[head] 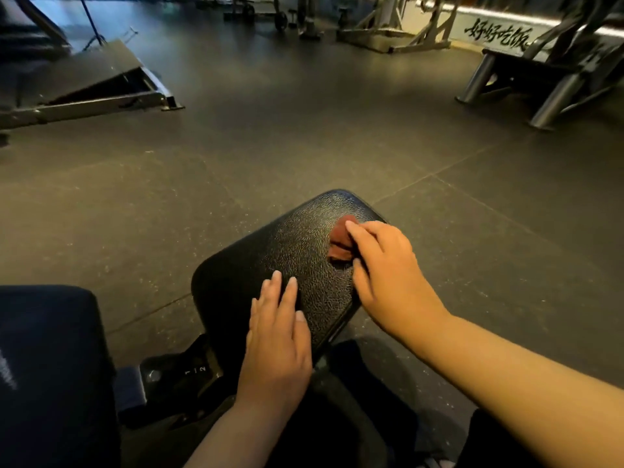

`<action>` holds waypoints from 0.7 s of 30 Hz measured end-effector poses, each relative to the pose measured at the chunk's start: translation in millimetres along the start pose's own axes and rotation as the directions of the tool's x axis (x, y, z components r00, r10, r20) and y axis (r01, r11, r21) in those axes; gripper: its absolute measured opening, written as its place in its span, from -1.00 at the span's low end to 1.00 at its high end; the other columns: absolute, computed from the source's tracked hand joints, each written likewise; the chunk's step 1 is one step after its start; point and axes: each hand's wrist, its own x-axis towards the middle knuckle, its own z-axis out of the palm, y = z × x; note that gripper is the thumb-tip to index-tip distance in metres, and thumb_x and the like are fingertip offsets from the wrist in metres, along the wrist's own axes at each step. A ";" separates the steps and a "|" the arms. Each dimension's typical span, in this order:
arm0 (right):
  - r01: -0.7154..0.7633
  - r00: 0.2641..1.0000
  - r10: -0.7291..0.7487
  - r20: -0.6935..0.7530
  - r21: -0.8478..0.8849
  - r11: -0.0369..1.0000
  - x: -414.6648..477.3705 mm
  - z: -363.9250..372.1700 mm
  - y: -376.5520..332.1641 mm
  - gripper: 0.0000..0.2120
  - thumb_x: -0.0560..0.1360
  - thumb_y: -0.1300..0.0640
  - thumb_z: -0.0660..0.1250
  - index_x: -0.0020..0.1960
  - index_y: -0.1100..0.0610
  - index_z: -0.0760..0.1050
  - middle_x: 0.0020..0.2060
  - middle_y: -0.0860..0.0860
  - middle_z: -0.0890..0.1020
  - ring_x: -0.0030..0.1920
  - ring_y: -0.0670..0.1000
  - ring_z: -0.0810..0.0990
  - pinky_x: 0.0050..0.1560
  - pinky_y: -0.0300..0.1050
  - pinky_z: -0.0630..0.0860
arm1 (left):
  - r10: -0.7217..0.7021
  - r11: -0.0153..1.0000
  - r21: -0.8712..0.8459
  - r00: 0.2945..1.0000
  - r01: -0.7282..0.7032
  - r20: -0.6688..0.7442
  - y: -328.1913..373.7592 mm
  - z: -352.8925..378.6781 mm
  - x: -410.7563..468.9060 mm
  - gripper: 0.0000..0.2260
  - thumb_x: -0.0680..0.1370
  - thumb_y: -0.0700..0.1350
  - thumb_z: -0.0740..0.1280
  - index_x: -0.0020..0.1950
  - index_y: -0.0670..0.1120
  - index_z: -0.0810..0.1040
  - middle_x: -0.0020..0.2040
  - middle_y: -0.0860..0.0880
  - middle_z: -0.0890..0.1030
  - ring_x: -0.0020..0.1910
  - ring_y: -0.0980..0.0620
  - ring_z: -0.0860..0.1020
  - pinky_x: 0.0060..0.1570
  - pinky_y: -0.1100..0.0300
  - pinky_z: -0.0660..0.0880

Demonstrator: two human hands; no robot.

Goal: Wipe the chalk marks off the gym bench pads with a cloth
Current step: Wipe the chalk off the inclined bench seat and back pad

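Lower centre of the frame, on the black pad (297, 244), the right hand (388, 271) bunches a red cloth (339, 239) against the surface to scrub it, while the left hand (277, 336) lies flat, fingers straight, apparently steadying it.

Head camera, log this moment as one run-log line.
step: wipe | right hand: grips reddish cloth on bench pad | left hand: flat on pad's near end

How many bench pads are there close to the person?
2. One textured pad lies under the left hand and the right hand, which holds the cloth. A second pad is at lower left. The far machines may have more; too dark to tell.
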 end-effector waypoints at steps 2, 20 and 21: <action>0.140 0.989 -0.142 0.049 0.034 0.990 -11.9 2.5 -7.1 -0.55 0.49 0.21 0.28 0.37 0.25 0.48 0.19 0.17 0.53 0.18 0.16 0.50 0.27 0.03 0.43 | 0.061 0.997 0.055 0.998 -0.061 0.006 3.9 6.0 10.6 -0.53 0.69 0.00 -0.01 0.62 0.04 0.12 0.62 0.16 -0.03 0.57 0.27 -0.19 0.52 0.20 -0.28; -0.498 0.867 0.415 0.277 0.423 0.758 76.0 -5.0 68.2 -0.63 0.64 0.11 0.18 0.43 0.06 0.42 0.31 0.05 0.48 0.19 -0.04 0.49 0.16 -0.24 0.35 | 0.327 0.934 0.102 0.933 -0.344 0.147 65.2 27.7 100.2 -0.50 0.66 0.08 0.00 0.62 0.05 0.14 0.58 0.23 -0.01 0.57 0.31 -0.13 0.56 0.22 -0.14; -0.477 0.876 0.372 0.308 0.429 0.767 90.6 -2.3 68.8 -0.61 0.63 0.14 0.17 0.45 0.07 0.41 0.36 0.07 0.48 0.27 -0.01 0.48 0.25 -0.23 0.35 | 0.332 0.930 0.114 0.931 -0.349 0.150 68.2 29.7 104.7 -0.51 0.68 0.06 0.01 0.62 0.05 0.14 0.58 0.23 -0.01 0.57 0.30 -0.13 0.55 0.24 -0.16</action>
